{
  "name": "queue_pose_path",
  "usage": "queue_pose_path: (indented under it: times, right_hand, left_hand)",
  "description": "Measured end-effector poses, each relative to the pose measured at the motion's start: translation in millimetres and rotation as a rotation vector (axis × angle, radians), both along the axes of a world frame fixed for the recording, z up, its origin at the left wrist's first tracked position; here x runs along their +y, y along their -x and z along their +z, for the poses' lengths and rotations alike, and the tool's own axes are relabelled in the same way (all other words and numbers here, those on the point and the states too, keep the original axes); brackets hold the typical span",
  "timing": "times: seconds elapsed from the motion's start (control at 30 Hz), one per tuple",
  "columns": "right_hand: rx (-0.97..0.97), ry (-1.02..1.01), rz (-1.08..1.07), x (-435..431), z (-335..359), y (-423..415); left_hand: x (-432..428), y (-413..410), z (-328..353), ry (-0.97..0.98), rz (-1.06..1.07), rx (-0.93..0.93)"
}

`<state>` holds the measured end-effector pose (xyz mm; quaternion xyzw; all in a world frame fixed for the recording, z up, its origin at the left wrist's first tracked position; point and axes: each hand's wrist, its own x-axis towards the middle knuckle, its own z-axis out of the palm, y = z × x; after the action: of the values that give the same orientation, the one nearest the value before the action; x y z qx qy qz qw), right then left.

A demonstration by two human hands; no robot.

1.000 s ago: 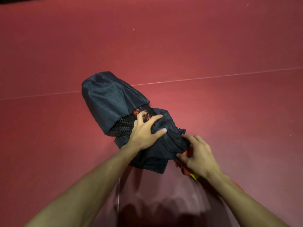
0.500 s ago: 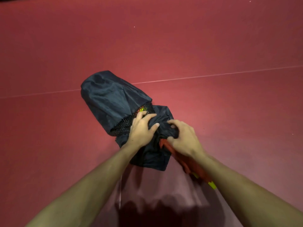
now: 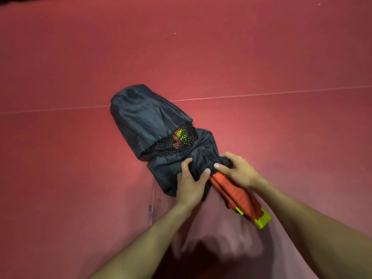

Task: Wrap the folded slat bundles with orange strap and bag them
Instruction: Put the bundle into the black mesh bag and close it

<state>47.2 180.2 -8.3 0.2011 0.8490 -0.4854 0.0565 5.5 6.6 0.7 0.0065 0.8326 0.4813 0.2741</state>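
half bagged, i judge - the dark bag [image 3: 149, 117] on the red floor [image 3: 281, 57] shows orange behind its mesh band [image 3: 171, 146]. left hand [image 3: 191, 182] and right hand [image 3: 235, 170] clutch its mouth fabric, where an orange-wrapped bundle [image 3: 235, 192] juts out.

A bag [image 3: 145, 117] lies on the floor [image 3: 80, 57], its far end across a floor line [image 3: 281, 93], its mouth nearest, where the left hand [image 3: 191, 184] and, just right of it, the right hand [image 3: 235, 170] grip the fabric, and a slat bundle [image 3: 237, 196] sticks out rightward beneath the right wrist.
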Motion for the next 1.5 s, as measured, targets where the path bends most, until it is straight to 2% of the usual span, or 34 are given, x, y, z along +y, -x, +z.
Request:
queue_pose_path:
  times: [0.1, 0.2, 0.33, 0.4, 0.5, 0.63, 0.8, 0.87, 0.97, 1.03, 1.1, 1.23, 1.3, 1.43, 1.5]
  right_hand:
    - [0.045, 0.024, -0.069, 5.4, 0.4, -0.5]
    - [0.039, 0.059, -0.037, 8.7, -2.3, -4.8]
    - [0.04, 0.258, 0.09, 7.3, 3.6, -14.1]
    - [0.02, 0.328, 0.105, 3.1, 8.7, -13.3]
    - [0.032, 0.58, 0.005, -6.1, 10.3, -11.4]
    - [-0.002, 0.871, -0.118, -20.5, 9.3, -8.1]
    - [-0.03, 0.982, -0.203, -20.0, 27.9, 8.1]
    - [-0.016, 1.013, -0.22, -18.7, 51.4, 19.7]
    - [0.024, 0.988, -0.209, -13.6, 93.2, 42.5]
    - [0.09, 0.866, -0.214, -12.5, 127.8, 59.6]
    - [0.161, 0.751, -0.231, -16.6, 162.7, 74.7]
    - [0.238, 0.705, -0.247, -31.6, 230.5, 91.8]
    - [0.268, 0.59, -0.234, -34.3, 265.4, 98.9]
    - [0.515, 0.31, -0.143, -38.1, 356.9, 105.6]
    - [0.639, 0.315, -0.127, -40.2, 409.0, 106.0]
  left_hand:
    - [2.6, 8.8, -4.2, 0.009, 0.06, 0.016]
    - [2.4, -0.3, -6.2, 0.0, 0.076, 0.049]
    - [7.4, -24.5, -6.1, -0.048, -0.065, 0.035]
    - [11.8, -26.3, -7.7, -0.104, -0.027, 0.01]
    - [13.4, -21.6, -21.5, -0.198, 0.077, -0.082]
    - [10.6, -15.6, -8.1, -0.298, 0.116, -0.086]
    - [4.4, 7.7, 26.9, -0.319, -0.014, -0.087]
    - [1.2, 22.8, 49.9, -0.323, 0.005, -0.063]
    - [2.6, 48.3, 98.1, -0.306, 0.042, -0.078]
    - [2.2, 62.9, 134.5, -0.315, 0.05, -0.037]
    - [2.7, 76.8, 174.6, -0.377, 0.067, 0.037]
    - [0.5, 95.1, 259.8, -0.499, 0.045, 0.054]
    - [-6.8, 97.9, 292.0, -0.501, 0.025, 0.064]
    - [-22.8, 102.7, 366.4, -0.613, 0.068, 0.098]
    - [-22.5, 106.9, 414.6, -0.747, 0.092, 0.141]
